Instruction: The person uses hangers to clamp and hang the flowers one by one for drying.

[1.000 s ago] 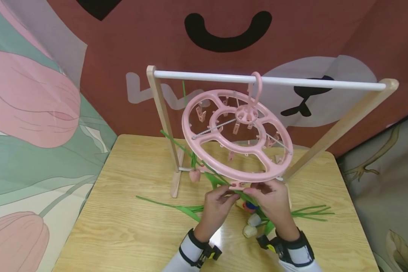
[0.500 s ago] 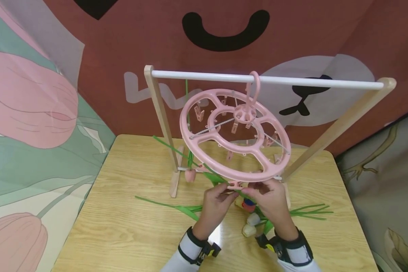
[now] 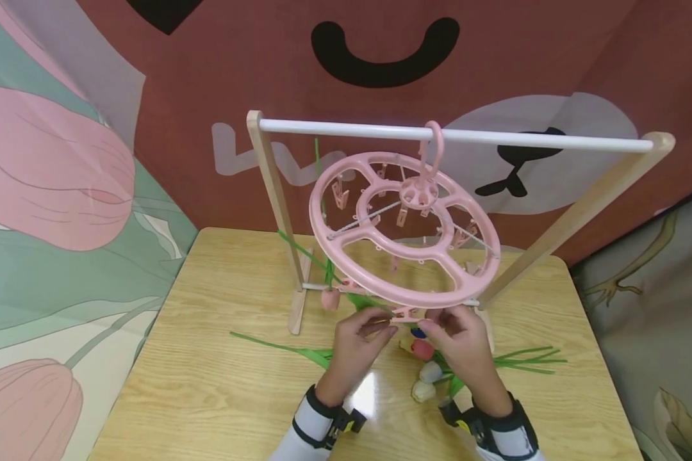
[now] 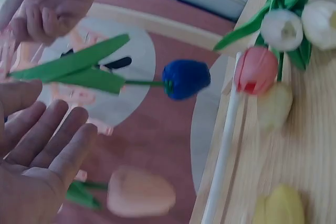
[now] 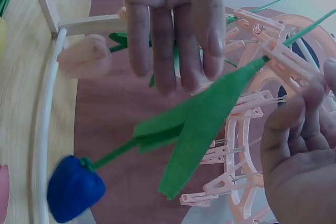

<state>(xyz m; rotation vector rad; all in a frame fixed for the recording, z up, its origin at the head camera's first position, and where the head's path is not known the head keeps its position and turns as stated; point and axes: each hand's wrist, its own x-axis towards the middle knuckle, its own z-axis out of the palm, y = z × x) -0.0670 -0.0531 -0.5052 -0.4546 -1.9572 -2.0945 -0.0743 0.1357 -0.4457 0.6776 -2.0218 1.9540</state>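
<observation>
In the head view, my right hand (image 3: pixel 464 336) pinches one end of a pink clothespin (image 3: pixel 405 315) at the front edge of a round pink drying hanger (image 3: pixel 403 298). In the right wrist view this clothespin (image 5: pixel 291 64) clamps the stem of a blue artificial tulip (image 5: pixel 76 187), whose flower hangs head down below its green leaves (image 5: pixel 205 114). My left hand (image 3: pixel 360 342) is just left of the clothespin, its fingers loosely extended and holding nothing (image 4: pixel 47 156). A pink tulip (image 3: pixel 330 298) hangs head down at the hanger's left side.
The hanger hooks over the white bar (image 3: pixel 346 130) of a wooden-legged rack on the table (image 3: pixel 207 384). White tulips (image 3: pixel 423 390) and other tulips lie under the hands, their stems (image 3: pixel 530 362) pointing right. A green stem (image 3: pixel 265 341) lies left.
My left hand has let go of the blue tulip's stem and drawn slightly left. The tulip now hangs from the clothespin, its flower lower. My right hand stays at the clothespin.
</observation>
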